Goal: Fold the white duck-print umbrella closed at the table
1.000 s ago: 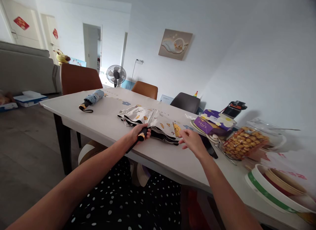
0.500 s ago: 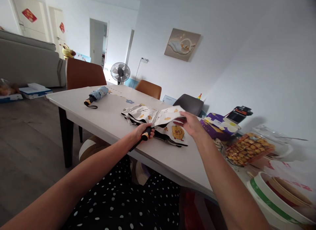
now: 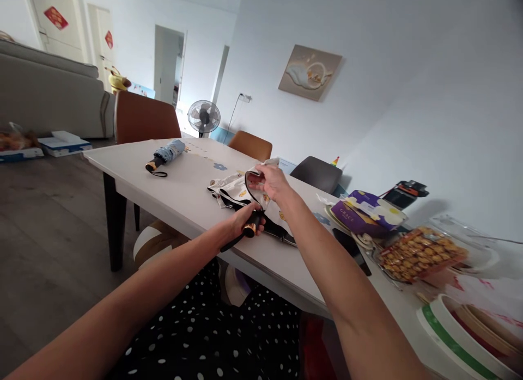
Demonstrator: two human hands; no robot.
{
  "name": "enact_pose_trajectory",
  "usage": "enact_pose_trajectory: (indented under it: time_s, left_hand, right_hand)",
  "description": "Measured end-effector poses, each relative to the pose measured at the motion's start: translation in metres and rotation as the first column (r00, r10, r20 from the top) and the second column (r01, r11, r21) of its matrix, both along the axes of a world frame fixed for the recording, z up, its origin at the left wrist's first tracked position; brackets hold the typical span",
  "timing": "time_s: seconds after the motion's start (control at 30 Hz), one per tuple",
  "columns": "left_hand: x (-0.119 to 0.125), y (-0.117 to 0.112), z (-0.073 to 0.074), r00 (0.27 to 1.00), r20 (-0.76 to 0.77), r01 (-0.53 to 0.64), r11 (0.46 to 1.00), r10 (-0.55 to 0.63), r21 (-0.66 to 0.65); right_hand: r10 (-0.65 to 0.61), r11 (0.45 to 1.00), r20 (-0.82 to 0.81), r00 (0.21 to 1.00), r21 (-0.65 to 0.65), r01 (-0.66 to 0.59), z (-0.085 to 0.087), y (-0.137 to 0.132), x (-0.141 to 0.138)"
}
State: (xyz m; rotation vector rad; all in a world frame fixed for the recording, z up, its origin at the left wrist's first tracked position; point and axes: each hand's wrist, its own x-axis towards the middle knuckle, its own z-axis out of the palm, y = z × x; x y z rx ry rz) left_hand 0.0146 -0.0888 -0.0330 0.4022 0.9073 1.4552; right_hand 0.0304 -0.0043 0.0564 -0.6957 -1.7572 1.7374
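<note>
A white umbrella (image 3: 229, 185) with yellow cartoon prints and black edging lies loosely folded near the front of the table, its canopy panels spread. My left hand (image 3: 245, 219) is closed round its black handle, whose gold-trimmed end points toward me with a black strap hanging down. Higher up, my right hand (image 3: 272, 181) pinches the edge of one canopy panel and holds it lifted and curled above the rest. My right forearm covers part of the canopy. A second umbrella (image 3: 169, 151), blue and rolled up, rests farther left on the table.
On the white table (image 3: 196, 189), a dark phone (image 3: 352, 249) lies to the right. Beyond it are a purple tissue box (image 3: 359, 216), a clear container of round brown snacks (image 3: 420, 255) and stacked bowls (image 3: 461, 336). Chairs (image 3: 147, 118) and a fan (image 3: 204, 117) stand behind.
My right hand has moved left with the panel edge, folding it over toward the umbrella's middle. My left hand keeps hold of the handle. The phone has come into view from behind my right arm.
</note>
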Motion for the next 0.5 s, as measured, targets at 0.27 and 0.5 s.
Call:
enact_pose_trajectory:
  time_s: [0.27,0.5]
  left_hand:
    - [0.001,0.008,-0.006,0.998,-0.058,-0.027,0.999,0.028,0.023]
    - [0.000,0.012,-0.010,0.999,0.002,-0.046,0.999,0.046,0.010]
  right_hand:
    - [-0.004,0.988,0.171,0.985,0.153,-0.023,-0.014,-0.006,-0.015]
    - [0.018,0.813,0.024,1.000,0.581,-0.029,0.008,0.001,-0.017]
